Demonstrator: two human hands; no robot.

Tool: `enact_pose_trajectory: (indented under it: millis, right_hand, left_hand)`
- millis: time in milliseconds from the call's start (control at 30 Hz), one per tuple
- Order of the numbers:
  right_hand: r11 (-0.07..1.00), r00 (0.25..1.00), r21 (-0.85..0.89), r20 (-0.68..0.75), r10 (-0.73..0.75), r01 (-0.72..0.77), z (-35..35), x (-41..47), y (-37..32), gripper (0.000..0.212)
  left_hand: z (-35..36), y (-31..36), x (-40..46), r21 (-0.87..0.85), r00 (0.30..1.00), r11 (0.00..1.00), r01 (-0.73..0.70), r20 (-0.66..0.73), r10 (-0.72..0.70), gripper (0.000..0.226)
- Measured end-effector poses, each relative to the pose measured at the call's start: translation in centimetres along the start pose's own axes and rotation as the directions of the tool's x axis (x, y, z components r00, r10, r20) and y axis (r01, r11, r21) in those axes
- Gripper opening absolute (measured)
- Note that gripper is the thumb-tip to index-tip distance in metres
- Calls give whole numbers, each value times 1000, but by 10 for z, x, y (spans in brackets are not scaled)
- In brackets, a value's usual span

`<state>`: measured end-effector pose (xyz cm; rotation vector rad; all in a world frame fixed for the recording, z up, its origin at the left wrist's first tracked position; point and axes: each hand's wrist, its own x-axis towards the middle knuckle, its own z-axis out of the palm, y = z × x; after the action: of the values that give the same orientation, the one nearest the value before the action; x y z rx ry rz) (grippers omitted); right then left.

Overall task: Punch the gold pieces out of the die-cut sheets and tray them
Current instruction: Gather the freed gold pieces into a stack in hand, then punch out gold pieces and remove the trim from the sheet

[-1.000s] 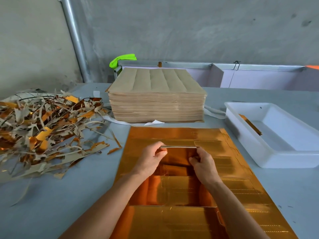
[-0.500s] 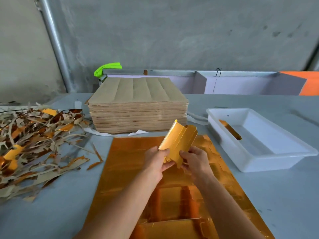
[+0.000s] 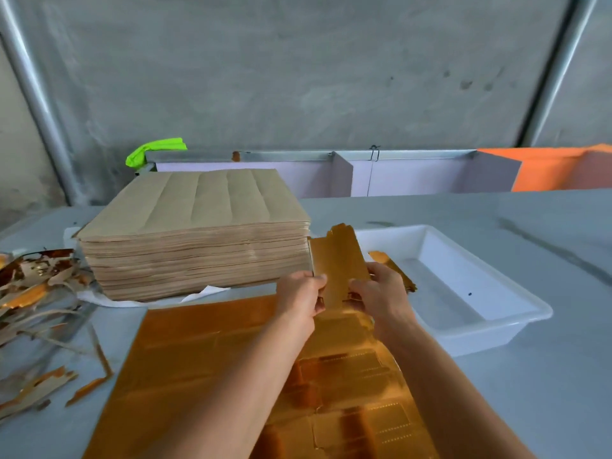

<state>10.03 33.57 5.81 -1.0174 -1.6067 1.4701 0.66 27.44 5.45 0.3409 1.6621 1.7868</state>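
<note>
A gold die-cut sheet [image 3: 205,352] lies flat on the grey table in front of me. Above its far edge I hold a punched-out gold piece [image 3: 337,260] upright. My left hand [image 3: 303,293] pinches its lower left edge and my right hand [image 3: 377,293] grips its lower right edge. To the right stands a white plastic tray [image 3: 496,313] with another gold piece [image 3: 397,270] lying inside at its left end, partly hidden behind my right hand.
A thick stack of brown-backed sheets [image 3: 195,233] sits behind the gold sheet. A heap of scrap strips [image 3: 36,293] covers the table's left side. Low white and orange partitions [image 3: 430,173] run along the back, with a green cloth [image 3: 155,149] on top.
The gold piece came free of the sheet and rose in both hands, then travelled right and farther away, nearer the tray. My view has swung right and upward.
</note>
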Motion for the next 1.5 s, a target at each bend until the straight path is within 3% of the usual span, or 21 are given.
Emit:
enact_pose_trajectory:
  millis: [133,200,267,333,467,567,667,800,933,1167,1367,1500]
  right_hand:
    - [998,997,60,-77,21,-16,-34,26,-13,19]
    - [998,992,60,-128,20,-13,-49,39,-17,20]
    - [1000,984,10,-179,24,-23,-63,56,-18,18]
    - [998,974,-38,-223,35,-45,-74,76,-16,19]
    - [993,958,-86,-282,58,-86,-89,111,-10,23]
    - [984,947,-102,-301,108,-144,-95,131,3,24]
    - [967,940,-153,-309,147,-202,-96,146,18,26]
    - [927,930,-243,-304,207,-286,-90,156,35,24]
    - [899,926,-288,-286,248,-329,-82,158,45,25]
    - [823,942,-479,-280,187,-306,-80,163,56,18]
    - [617,977,-759,-195,89,-208,-80,159,55,13]
    - [567,988,-810,-116,98,-151,-76,161,57,10]
  left_hand:
    - [35,9,13,-16,991,997,-70,112,71,10]
    - [55,10,23,-4,981,993,-115,154,114,26]
    - [74,8,35,83,967,975,-205,174,189,50]
    - [92,4,48,248,929,904,-349,216,300,58]
    - [119,-4,71,629,819,537,-562,333,467,38]
    - [129,-13,84,791,784,221,-570,443,435,32]
    - [131,-23,92,823,787,58,-565,516,339,16]
    - [130,-30,98,820,807,11,-572,561,187,37]
    - [125,-25,96,814,810,-39,-580,581,85,44]
    - [134,-13,95,817,835,-193,-543,551,-18,28]
    - [135,-9,93,817,837,-200,-541,546,-31,23]
    - [134,-9,93,819,835,-184,-544,550,-22,20]
